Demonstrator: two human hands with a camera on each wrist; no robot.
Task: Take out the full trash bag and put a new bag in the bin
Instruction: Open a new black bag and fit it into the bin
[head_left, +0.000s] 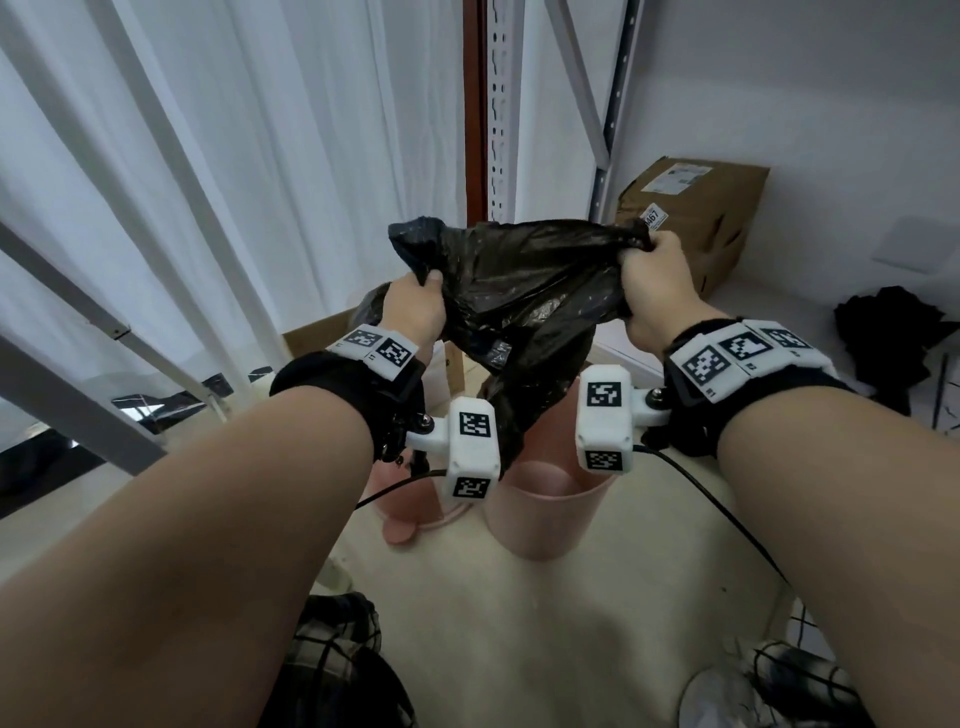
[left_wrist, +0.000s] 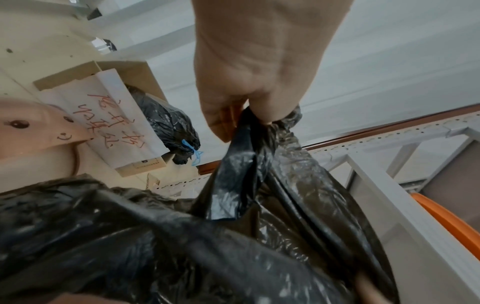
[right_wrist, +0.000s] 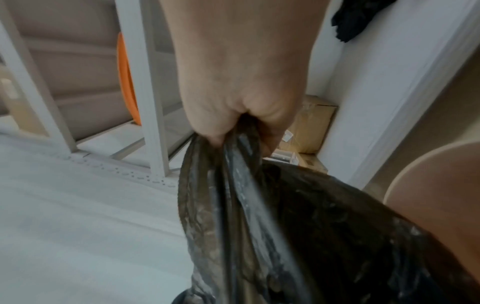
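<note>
Head view: left hand (head_left: 415, 306) and right hand (head_left: 655, 283) fingers each pinch the black bag (head_left: 524, 291) above the pink bin (head_left: 545, 514)

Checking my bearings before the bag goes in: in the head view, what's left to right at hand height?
White curtain → left hand → black trash bag → right hand → cardboard box → dark cloth pile.

"467" on cardboard box (head_left: 691, 218) label
</note>
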